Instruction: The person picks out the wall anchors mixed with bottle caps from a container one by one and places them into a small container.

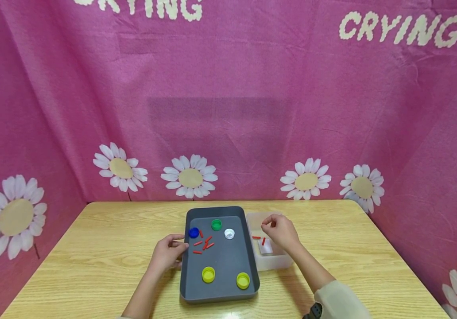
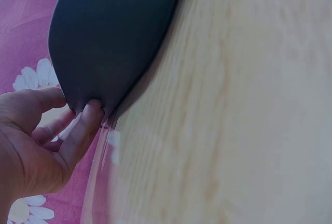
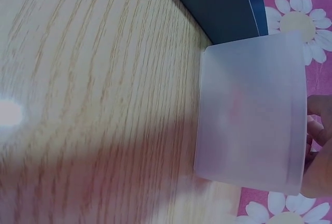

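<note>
A dark grey tray point(image 1: 228, 261) lies on the table; at its left wall my left hand point(image 1: 168, 251) grips the edge between thumb and fingers. Several short red sticks point(image 1: 198, 252) are scattered inside it, left of centre. Around them sit a blue cap point(image 1: 194, 232), a green cap point(image 1: 216, 225), a white cap point(image 1: 229, 234) and two yellow caps point(image 1: 208, 274). Over the translucent plastic box point(image 1: 270, 265) is my right hand point(image 1: 281, 231), fingers bent and fingertips close to the thumb. No thing shows at its fingertips. Two red sticks point(image 1: 256, 238) appear in the box area, just below that hand.
The box stands against the tray's right side, with a pale square point(image 1: 265, 246) on its floor. The wooden table point(image 1: 105, 257) extends on both sides. A pink cloth point(image 1: 220, 133) with daisies hangs behind and at the sides.
</note>
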Demonstrator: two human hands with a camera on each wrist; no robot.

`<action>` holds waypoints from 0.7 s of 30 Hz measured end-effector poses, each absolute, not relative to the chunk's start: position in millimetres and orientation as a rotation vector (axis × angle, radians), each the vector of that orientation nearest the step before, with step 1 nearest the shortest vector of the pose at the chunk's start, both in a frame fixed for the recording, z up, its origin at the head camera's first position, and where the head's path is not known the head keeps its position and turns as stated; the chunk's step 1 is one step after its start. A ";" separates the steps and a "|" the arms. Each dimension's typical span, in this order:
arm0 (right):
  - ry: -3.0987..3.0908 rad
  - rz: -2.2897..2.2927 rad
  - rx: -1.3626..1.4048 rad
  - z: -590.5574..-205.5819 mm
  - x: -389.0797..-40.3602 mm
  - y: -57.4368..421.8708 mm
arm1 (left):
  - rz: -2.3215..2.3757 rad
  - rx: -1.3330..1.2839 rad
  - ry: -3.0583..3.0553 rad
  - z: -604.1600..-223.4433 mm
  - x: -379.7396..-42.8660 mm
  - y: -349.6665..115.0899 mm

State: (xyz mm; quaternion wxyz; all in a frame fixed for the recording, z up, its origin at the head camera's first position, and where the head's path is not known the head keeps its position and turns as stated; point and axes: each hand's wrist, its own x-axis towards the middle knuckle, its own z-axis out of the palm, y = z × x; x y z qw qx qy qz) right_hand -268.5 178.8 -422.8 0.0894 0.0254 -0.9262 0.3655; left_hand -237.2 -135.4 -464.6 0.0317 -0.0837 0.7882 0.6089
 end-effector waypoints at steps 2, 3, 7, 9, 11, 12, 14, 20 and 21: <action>-2.757 1.085 0.076 -422.5 -268.3 178.8 | 1.878 -0.258 2.428 -464.8 -237.2 -135.4; -2.754 1.082 0.082 -422.0 -268.1 178.7 | 1.879 -0.258 2.428 -465.0 -237.3 -135.4; -2.748 1.087 0.095 -418.5 -267.3 176.6 | 1.880 -0.259 2.427 -465.2 -237.5 -135.4; -2.737 1.086 0.115 -416.2 -266.5 174.5 | 1.882 -0.258 2.426 -465.1 -237.4 -135.5; -2.731 1.092 0.129 -414.8 -266.3 172.2 | 1.885 -0.256 2.424 -465.0 -237.2 -135.5; -2.726 1.098 0.140 -413.9 -266.1 170.9 | 1.890 -0.256 2.421 -464.8 -237.0 -135.5; -2.715 1.101 0.163 -412.2 -265.0 168.1 | 1.893 -0.256 2.419 -464.8 -236.7 -135.5; -2.696 1.130 0.200 -409.4 -263.7 158.3 | 1.906 -0.247 2.414 -465.2 -236.4 -135.3; -2.695 1.146 0.205 -408.5 -263.0 156.3 | 1.908 -0.247 2.414 -465.4 -236.4 -135.3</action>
